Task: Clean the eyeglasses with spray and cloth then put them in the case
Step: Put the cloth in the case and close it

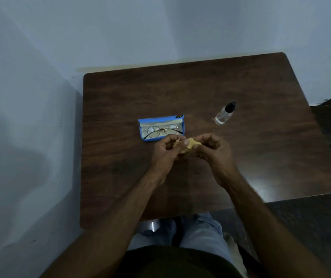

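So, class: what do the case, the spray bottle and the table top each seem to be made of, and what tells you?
Case: probably plastic or faux leather, matte blue with a pale lining.
Spray bottle: clear glass or plastic, see-through with a black cap; which one is unclear.
Table: wood or wood-look laminate, dark grain, glossy with a light glare.

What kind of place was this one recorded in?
Probably a plain room at home or in an office: a small dark wooden table pushed into a corner of bare pale walls, with a dark floor beside it.

Plain room corner; dark wooden table (pixel 200 93) against bare pale walls (pixel 40 77)
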